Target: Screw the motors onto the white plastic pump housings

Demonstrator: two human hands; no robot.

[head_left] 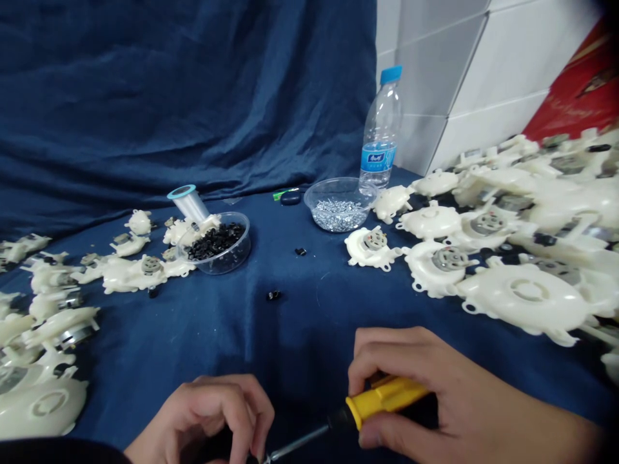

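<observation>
My right hand point(411, 393) is closed around the yellow handle of a screwdriver point(387, 399). Its metal shaft points down and left, the tip meeting the fingertips of my left hand point(217, 412) at the bottom edge. Those left fingers are curled in a pinch; a bit of something dark shows at the screwdriver tip, too cut off to name. Ahead of the hands, a small black part point(273, 295) and another black piece point(300, 252) lie on the blue cloth point(232, 335).
A clear bowl of black parts point(242, 251) stands left of centre, beside a spool point(193, 205). Another clear bowl point(309, 200) holds silver screws, near a water bottle point(380, 142). Cream plastic housings with motors point(525, 293) crowd the right; more housings point(43, 403) line the left.
</observation>
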